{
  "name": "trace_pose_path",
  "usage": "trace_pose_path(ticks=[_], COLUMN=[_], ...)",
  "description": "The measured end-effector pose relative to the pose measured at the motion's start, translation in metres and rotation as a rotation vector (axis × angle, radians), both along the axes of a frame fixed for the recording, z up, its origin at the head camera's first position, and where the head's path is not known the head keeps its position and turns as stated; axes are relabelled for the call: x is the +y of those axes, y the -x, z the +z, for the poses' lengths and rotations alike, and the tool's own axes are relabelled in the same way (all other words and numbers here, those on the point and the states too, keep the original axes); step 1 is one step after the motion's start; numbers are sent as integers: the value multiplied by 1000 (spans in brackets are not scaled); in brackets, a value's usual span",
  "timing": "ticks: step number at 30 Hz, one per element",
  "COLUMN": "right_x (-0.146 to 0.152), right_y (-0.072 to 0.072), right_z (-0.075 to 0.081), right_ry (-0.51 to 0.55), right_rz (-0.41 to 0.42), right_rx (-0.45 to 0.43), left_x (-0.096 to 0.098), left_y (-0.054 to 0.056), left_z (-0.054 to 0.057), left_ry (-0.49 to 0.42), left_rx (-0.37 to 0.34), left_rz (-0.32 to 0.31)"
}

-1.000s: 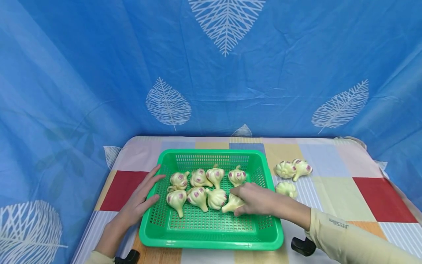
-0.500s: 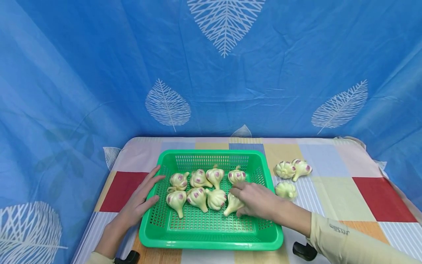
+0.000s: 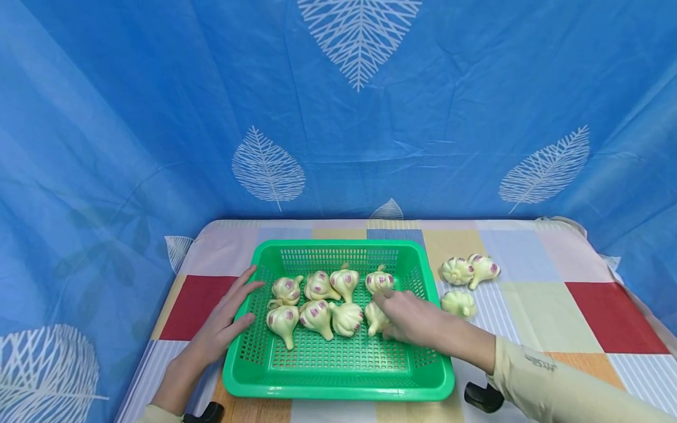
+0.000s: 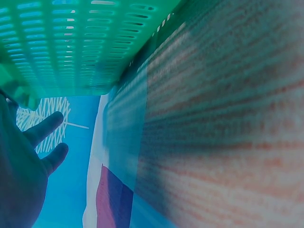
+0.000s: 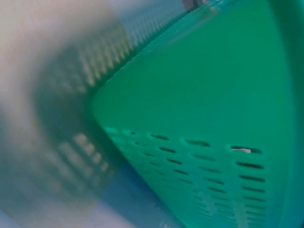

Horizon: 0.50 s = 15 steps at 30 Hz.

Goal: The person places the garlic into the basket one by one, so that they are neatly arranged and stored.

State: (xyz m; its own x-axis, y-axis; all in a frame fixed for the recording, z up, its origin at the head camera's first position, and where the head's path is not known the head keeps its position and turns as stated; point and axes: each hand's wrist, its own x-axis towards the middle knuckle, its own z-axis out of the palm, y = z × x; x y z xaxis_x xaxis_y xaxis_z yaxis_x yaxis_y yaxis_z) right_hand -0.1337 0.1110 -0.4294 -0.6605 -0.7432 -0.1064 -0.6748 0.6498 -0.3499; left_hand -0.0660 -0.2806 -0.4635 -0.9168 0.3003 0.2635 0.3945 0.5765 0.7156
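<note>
A green plastic basket (image 3: 338, 392) holds two rows of white garlic bulbs with purple streaks. Inside it, toward the right, my right hand (image 3: 409, 317) grips a garlic bulb (image 3: 374, 320), its fingers covering the bulb's right side. Just behind that one sits another garlic bulb (image 3: 379, 281), close to the fingers. My left hand (image 3: 222, 320) lies along the basket's left rim with fingers spread and straight. The left wrist view shows this hand (image 4: 23, 166) beside the basket wall (image 4: 61, 47). Only the basket's outer wall (image 5: 199, 85) shows in the right wrist view; the hand is hidden there.
Right of the basket, three more bulbs lie on the checked tablecloth (image 3: 534, 317): two touching bulbs (image 3: 471, 271) and a paler bulb (image 3: 459, 304) nearer. A blue curtain (image 3: 423, 117) with white leaf prints hangs behind the table and at its sides.
The garlic bulb in my right hand has turned, its stem swinging from the left toward the basket's front, and has shifted slightly right. My left hand has stayed at the rim.
</note>
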Motion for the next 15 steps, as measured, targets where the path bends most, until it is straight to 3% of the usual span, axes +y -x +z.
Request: trace_pose_path(ticks=[6,15], right_x=[-5,-3], right_y=[0,1], right_z=[1,12], right_ry=[-64,-62], right_rz=[-76,-129], right_rx=[-118,-185], left_x=[0,0], left_y=[0,0], left_z=[-1,-1], left_ry=[7,-1], left_rx=[-4,-7], left_rz=[1,6])
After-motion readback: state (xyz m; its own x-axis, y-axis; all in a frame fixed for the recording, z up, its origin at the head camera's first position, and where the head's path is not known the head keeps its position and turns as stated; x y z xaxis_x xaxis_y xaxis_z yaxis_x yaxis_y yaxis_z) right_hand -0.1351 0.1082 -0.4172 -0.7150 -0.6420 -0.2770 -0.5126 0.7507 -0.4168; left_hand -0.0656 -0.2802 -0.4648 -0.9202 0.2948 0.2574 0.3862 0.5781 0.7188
